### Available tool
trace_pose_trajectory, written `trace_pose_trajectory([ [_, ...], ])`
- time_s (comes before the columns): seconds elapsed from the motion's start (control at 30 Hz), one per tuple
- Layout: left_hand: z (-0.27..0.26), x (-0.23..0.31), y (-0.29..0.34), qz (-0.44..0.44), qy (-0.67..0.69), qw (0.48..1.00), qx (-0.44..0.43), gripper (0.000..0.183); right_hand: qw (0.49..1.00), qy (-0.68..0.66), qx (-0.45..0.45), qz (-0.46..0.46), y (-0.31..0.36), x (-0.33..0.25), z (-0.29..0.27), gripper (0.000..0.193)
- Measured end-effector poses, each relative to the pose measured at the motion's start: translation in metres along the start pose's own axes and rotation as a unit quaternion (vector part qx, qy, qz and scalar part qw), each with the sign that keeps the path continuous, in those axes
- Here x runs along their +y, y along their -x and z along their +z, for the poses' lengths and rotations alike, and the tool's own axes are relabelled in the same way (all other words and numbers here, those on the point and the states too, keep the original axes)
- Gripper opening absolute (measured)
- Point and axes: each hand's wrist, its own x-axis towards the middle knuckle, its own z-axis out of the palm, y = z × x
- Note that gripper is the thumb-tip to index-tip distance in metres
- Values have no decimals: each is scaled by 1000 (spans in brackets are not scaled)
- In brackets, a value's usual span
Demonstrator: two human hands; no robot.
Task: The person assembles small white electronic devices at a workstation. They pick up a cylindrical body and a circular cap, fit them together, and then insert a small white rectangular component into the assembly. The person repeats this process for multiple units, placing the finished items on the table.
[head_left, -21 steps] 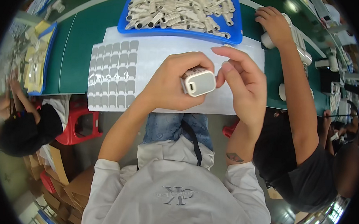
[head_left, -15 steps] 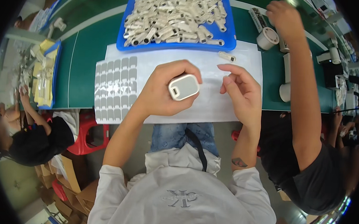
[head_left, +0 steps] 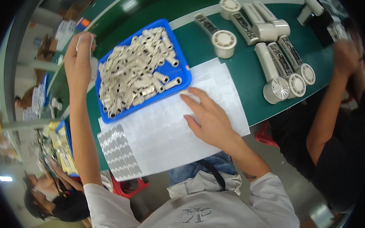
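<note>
Raised past the far left side of the blue tray (head_left: 185, 75), my left hand (head_left: 78, 65) is closed around a white device with a rounded end (head_left: 85, 42). My palm and fingers hide most of it. My right hand (head_left: 211, 119) reaches over the white paper (head_left: 160, 141), with fingers stretched out and thumb apart. Its fingertips touch a small white part (head_left: 184, 92) beside the tray's near right corner. The tray holds a heap of similar white parts (head_left: 139, 66) with dark ends. A sheet of grey stickers (head_left: 120, 152) lies on the paper's left portion.
Several white handheld fans (head_left: 225, 42) lie on the green table (head_left: 203, 24) at the far right. A co-worker's arm (head_left: 330, 97) extends there from the right. Other people sit at the left near a yellow-lined tray (head_left: 63, 149). Red stools (head_left: 127, 187) stand below the table edge.
The view has turned. My left hand has carried the white device from above the paper to beyond the tray's left side. My right hand has reached forward to the small white part.
</note>
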Motion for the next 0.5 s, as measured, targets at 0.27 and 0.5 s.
trace_pose_trajectory([
  [0.27, 77, -148, -126, 181, -225, 950, -119, 31, 1000, -13, 21, -17, 8, 13, 11, 24],
  [0.5, 148, -176, -117, 161, -194, 949, -191, 43, 1000, 1, 2, -19, 12, 13, 7, 19],
])
